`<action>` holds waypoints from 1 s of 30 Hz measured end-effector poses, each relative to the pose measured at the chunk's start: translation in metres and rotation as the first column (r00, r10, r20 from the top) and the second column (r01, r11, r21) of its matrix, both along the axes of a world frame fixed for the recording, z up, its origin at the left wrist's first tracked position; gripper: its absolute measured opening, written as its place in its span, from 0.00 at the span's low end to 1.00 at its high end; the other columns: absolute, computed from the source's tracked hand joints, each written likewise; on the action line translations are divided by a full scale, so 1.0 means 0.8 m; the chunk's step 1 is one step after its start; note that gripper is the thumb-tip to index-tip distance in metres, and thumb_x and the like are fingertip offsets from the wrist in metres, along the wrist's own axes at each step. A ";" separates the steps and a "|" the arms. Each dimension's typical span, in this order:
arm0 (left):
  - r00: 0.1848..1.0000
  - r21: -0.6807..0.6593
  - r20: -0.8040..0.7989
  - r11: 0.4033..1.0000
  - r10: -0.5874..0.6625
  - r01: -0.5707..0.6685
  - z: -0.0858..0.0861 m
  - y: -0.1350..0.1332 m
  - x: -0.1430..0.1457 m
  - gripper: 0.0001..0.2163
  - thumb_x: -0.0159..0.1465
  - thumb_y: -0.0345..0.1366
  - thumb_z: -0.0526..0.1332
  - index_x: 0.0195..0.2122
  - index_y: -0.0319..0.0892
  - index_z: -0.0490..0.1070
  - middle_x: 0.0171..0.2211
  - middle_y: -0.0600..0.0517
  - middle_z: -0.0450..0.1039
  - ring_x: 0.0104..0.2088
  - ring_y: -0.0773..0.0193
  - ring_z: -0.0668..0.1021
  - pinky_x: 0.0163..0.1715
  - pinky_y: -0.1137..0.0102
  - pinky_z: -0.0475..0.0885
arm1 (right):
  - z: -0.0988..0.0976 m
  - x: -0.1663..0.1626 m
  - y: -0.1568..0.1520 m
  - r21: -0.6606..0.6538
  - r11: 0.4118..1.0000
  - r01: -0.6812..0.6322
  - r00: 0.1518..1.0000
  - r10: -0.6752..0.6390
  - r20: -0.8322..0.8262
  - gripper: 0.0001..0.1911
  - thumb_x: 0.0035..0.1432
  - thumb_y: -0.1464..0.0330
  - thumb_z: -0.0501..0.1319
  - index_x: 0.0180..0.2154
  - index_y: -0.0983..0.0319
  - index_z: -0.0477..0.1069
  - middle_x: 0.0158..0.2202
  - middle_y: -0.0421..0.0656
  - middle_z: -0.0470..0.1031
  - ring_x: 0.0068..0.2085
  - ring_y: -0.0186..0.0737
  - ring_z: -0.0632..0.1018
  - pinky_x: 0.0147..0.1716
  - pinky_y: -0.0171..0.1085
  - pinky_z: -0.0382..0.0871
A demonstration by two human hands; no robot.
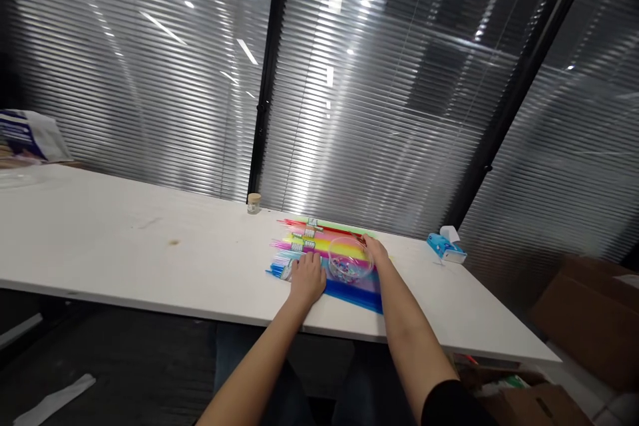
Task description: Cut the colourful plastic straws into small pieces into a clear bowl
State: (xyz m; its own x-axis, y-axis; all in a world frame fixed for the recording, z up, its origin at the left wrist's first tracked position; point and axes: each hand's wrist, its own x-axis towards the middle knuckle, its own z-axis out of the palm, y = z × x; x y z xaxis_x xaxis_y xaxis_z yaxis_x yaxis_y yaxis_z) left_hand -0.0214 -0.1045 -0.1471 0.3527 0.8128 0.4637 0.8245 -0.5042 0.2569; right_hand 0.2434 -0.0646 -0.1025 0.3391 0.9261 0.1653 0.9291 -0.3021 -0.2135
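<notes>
Far to the left of the clear bowl (351, 259), at the end of the long white table (124, 239), a white and blue bag (30, 136) lies against the blinds (150, 80). Closer to the bowl, behind it and to its left, a small capped jar (254, 203) stands by itself near the table's back edge; what it holds cannot be made out.

Just left of the bowl and running under it, a fan of coloured packs (312, 239) lies flat on the table: red and green at the back, then yellow and pink. The blue pack (349, 293) is nearest the front edge. The left hand (307, 279) rests palm down on that blue pack, just left of the bowl, its fingers stretched out and slightly apart, gripping nothing.

The bowl sits on top of the packs, upright and see-through, and in its bottom lies a small heap of mixed beads (343, 267), too small to tell apart.

The right hand (377, 251) is against the bowl's right side. Its fingers reach round behind the rim, and I cannot tell whether they clasp it or only touch it.

Well to the right of the bowl, a blue tissue pack (446, 246) lies on the table with a white sheet sticking up. Further right, off the table, stands a cardboard box (594, 313).
</notes>
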 end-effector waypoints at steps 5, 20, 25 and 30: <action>1.000 0.003 -0.004 1.000 -0.003 0.003 -0.002 0.002 0.002 0.13 0.71 0.34 0.52 0.50 0.38 0.72 0.50 0.38 0.75 0.52 0.44 0.75 0.52 0.52 0.67 | -0.005 -0.001 -0.001 -0.030 0.999 -0.019 0.999 0.020 0.037 0.17 0.71 0.62 0.64 0.57 0.62 0.73 0.57 0.49 0.75 0.51 0.49 0.80 0.50 0.51 0.78; 1.000 0.002 -0.022 1.000 0.010 -0.010 0.003 0.000 0.002 0.13 0.70 0.33 0.53 0.50 0.36 0.72 0.49 0.36 0.75 0.52 0.42 0.76 0.53 0.51 0.67 | -0.003 0.018 -0.036 0.050 0.999 0.014 0.996 -0.018 0.082 0.16 0.71 0.63 0.65 0.57 0.61 0.73 0.56 0.49 0.76 0.51 0.48 0.80 0.50 0.51 0.78; 1.000 0.004 -0.021 1.000 0.009 -0.008 0.005 -0.001 0.002 0.13 0.70 0.33 0.52 0.50 0.36 0.72 0.49 0.37 0.76 0.51 0.43 0.76 0.53 0.51 0.67 | -0.004 0.035 -0.044 0.085 0.995 0.055 0.994 -0.063 0.095 0.16 0.71 0.63 0.65 0.56 0.61 0.73 0.56 0.49 0.76 0.51 0.48 0.80 0.50 0.50 0.78; 1.000 -0.002 0.004 1.000 0.007 -0.007 0.004 -0.001 0.004 0.14 0.70 0.33 0.52 0.51 0.36 0.72 0.50 0.36 0.76 0.52 0.42 0.76 0.54 0.51 0.66 | 0.005 0.075 -0.077 0.140 0.985 0.101 0.986 -0.117 0.117 0.15 0.71 0.63 0.65 0.56 0.62 0.74 0.56 0.49 0.76 0.51 0.48 0.80 0.49 0.50 0.78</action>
State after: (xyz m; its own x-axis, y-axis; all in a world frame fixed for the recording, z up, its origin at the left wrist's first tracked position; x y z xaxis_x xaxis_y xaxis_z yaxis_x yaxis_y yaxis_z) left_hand -0.0182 -0.1056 -0.1437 0.3451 0.8163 0.4633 0.8268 -0.4980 0.2615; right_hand 0.3034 -0.1264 -0.0986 0.4060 0.8515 0.3318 0.9139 -0.3797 -0.1437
